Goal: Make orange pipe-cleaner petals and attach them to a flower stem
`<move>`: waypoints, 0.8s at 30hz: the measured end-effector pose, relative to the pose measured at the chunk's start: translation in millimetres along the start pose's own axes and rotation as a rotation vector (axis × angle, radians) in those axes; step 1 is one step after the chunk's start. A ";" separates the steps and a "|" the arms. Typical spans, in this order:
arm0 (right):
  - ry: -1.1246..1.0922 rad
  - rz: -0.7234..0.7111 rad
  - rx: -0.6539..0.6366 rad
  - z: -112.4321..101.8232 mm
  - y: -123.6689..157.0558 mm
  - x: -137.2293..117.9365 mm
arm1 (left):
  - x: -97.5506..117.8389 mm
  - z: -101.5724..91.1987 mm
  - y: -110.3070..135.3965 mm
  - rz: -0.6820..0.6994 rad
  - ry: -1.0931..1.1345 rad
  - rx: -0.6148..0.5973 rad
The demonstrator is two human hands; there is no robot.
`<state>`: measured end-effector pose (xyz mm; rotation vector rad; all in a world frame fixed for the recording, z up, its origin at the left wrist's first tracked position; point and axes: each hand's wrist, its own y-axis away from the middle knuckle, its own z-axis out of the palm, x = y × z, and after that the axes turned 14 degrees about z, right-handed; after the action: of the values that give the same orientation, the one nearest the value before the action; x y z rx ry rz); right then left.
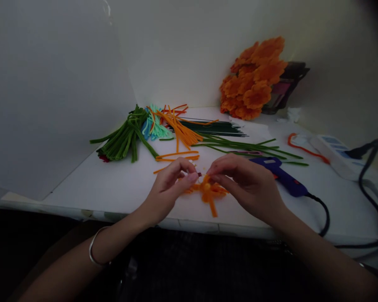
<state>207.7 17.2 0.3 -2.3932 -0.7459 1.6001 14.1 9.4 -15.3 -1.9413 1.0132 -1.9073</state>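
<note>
My left hand (171,184) and my right hand (244,182) meet over the near part of the white table (113,184). Both pinch a small orange pipe-cleaner flower (209,193), its loose orange ends spreading below my fingertips. Fingers of both hands are closed on it. A silver bangle (96,249) circles my left wrist.
Bundles of green (122,136), teal (156,126) and orange (179,128) pipe cleaners and dark green stems (214,128) lie behind. A blue glue gun (283,176) with a black cord rests right of my hands. Finished orange flowers (255,82) and a power strip (337,153) sit far right.
</note>
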 end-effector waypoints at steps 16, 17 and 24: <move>-0.003 0.168 -0.064 14.1 7.3 -1.1 | -5.4 6.0 1.0 -0.079 -0.098 0.064; 0.044 0.143 -0.054 12.5 7.1 -1.6 | -4.4 5.0 0.3 -0.057 -0.149 0.050; 0.181 0.094 -0.076 3.7 4.2 -4.2 | 4.5 -1.9 -3.0 0.186 -0.536 -0.159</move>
<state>204.4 11.1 0.6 -2.6205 -0.6813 1.3851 12.8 9.4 -9.7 -2.1796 1.1447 -1.1399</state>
